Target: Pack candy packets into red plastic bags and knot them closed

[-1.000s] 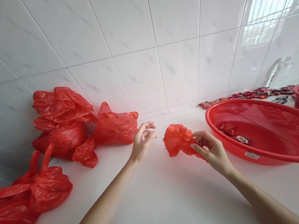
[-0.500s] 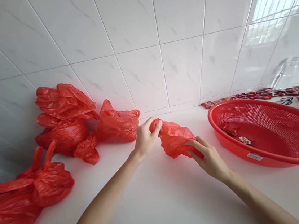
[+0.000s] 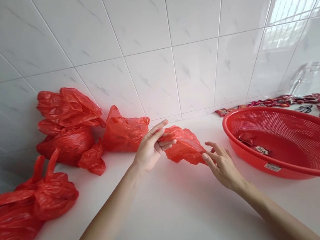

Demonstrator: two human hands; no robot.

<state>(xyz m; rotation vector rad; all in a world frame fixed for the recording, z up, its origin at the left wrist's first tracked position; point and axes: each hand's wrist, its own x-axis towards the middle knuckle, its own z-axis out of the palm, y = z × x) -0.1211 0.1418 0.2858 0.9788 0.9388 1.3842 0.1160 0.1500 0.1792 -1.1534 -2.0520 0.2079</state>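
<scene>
A thin, crumpled red plastic bag stretches between my two hands, just above the white table. My left hand is turned with its palm partly showing, and its curled fingers have the bag's left end among them. At the other end, my right hand pinches the bag's edge between thumb and fingertips, the other fingers loosely bent. The bag looks flat and see-through in places. Just behind my left hand sits a filled red plastic bag against the wall.
More filled red bags are piled to the left, with a tied one nearer me. On the right stands a large red plastic basket with a few small packets. Behind it lie many packets, a clear bottle and black scissors.
My left hand has turned and shifted a little left and down, its fingers now more stretched. The bag is spread flatter; my right hand has moved slightly right.
</scene>
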